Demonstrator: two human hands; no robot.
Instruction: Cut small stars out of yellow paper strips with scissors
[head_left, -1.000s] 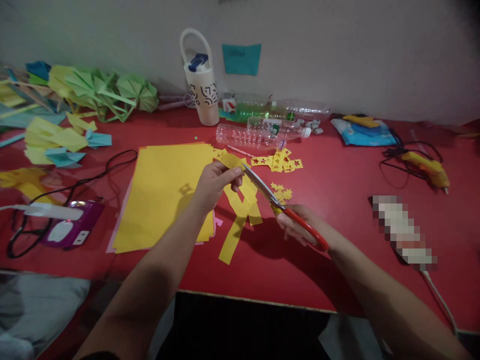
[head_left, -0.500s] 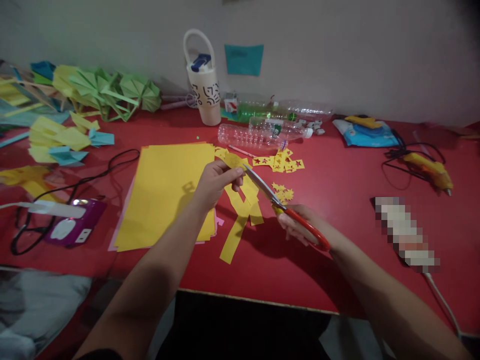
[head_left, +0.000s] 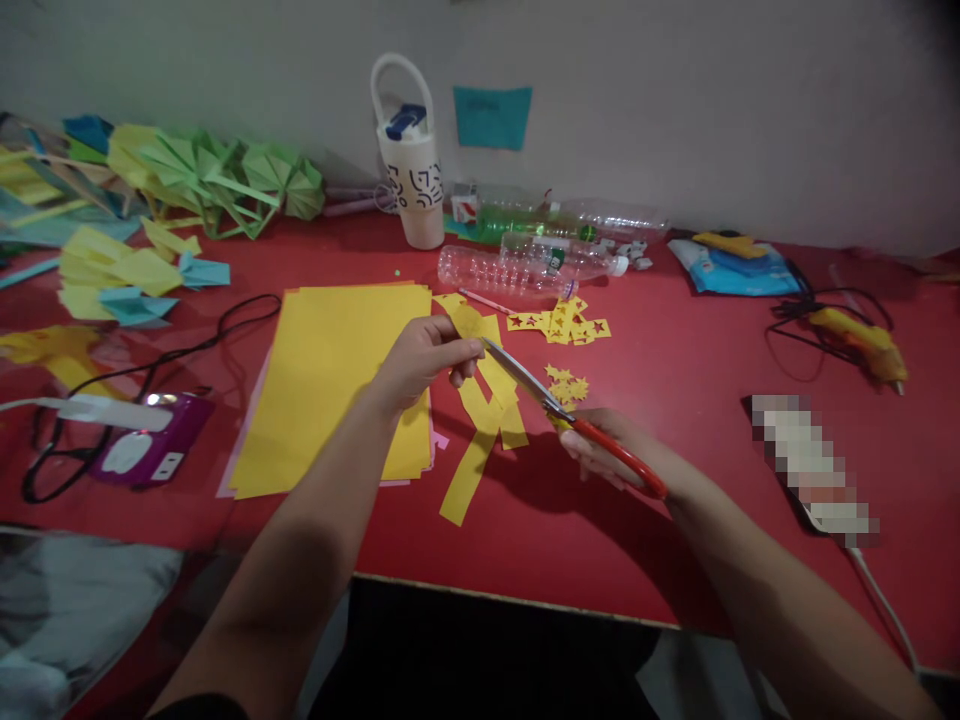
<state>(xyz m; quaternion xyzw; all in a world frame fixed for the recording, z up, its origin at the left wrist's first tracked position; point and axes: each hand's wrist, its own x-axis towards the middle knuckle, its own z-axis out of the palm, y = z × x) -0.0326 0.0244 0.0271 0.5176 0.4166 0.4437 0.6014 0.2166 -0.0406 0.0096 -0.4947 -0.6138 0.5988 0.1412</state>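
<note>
My left hand pinches a small piece of yellow paper between thumb and fingers, just right of the paper stack. Red-handled scissors are gripped in my right hand, their blades pointing up and left. The blade tips meet the edge of the paper by my left thumb; whether they are parted is hard to see. Below lie yellow paper strips. Small cut-out yellow stars sit beyond my right hand, and star-punched yellow scraps lie behind them.
A stack of yellow sheets lies left of centre on the red table. Behind stand a white tumbler and lying plastic bottles. A purple power socket is at left; a glue gun and blurred-out phone-like object are at right.
My left hand has turned slightly and shifted a little left with the paper piece. The scissors' tips have dipped slightly and stay at the paper's edge.
</note>
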